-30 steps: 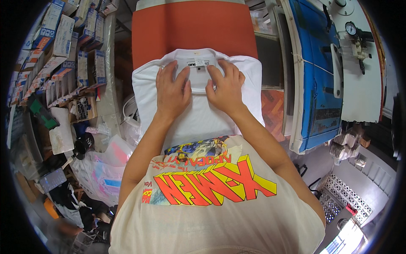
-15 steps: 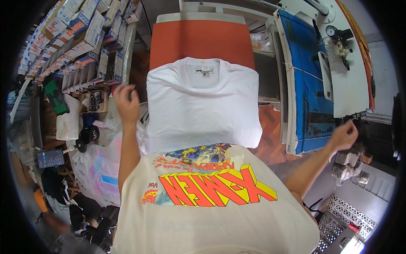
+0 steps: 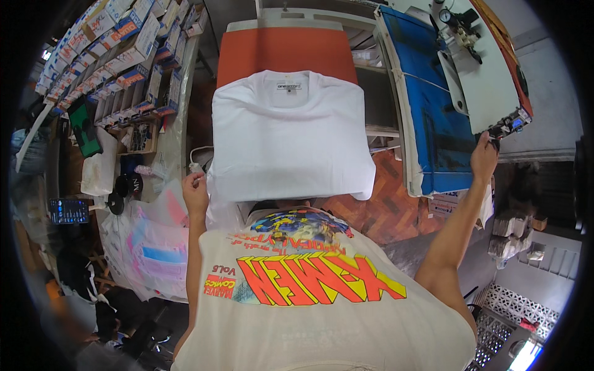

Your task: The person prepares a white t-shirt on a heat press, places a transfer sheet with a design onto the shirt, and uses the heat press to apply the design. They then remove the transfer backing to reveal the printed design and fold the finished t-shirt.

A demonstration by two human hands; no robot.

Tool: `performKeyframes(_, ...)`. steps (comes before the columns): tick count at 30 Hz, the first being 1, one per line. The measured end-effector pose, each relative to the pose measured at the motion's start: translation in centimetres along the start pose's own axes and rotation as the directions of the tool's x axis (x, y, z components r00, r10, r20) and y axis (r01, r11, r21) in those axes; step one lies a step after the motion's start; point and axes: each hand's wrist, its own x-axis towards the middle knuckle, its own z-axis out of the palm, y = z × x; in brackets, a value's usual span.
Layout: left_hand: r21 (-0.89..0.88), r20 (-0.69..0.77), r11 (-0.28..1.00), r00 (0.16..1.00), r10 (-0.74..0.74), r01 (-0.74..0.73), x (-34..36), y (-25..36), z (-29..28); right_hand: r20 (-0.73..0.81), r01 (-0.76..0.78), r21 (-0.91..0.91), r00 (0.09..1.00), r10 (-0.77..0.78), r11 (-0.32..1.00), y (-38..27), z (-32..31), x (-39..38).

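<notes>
A white T-shirt, folded with its collar at the far end, lies on the red-orange pad in front of me. Just beyond the shirt's left edge is my left hand, its fingers curled in and nothing visible in them. A white cable end sits right by its fingertips. My right arm stretches out to the press machine, where my right hand closes at the near corner beside a small control box. Its fingers are partly hidden against a dark part there.
Right of the shirt lies a blue platen with a cord across it, beside the machine's white top and a pressure gauge. Stacked boxes crowd the left table. Below them are plastic-wrapped goods and a lit phone.
My right hand has reached up to the machine's control corner. My left hand has dropped closer to my body. The view has shifted slightly, and the shirt still lies on the pad.
</notes>
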Motion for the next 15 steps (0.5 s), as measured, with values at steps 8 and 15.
performKeyframes(8, -0.006, -0.035, 0.982, 0.981, -0.191, 0.191, -4.2, -6.1, -0.7, -0.092, 0.187, 0.098, 0.980, -0.179, 0.977, -10.5, -3.7, -6.5)
performKeyframes(15, 0.108, 0.010, 0.993, 0.998, -0.055, 0.053, -6.5, -7.4, -0.9, -0.203, 0.413, 0.340, 0.910, -0.363, 0.845, -17.9, -4.0, -12.7)
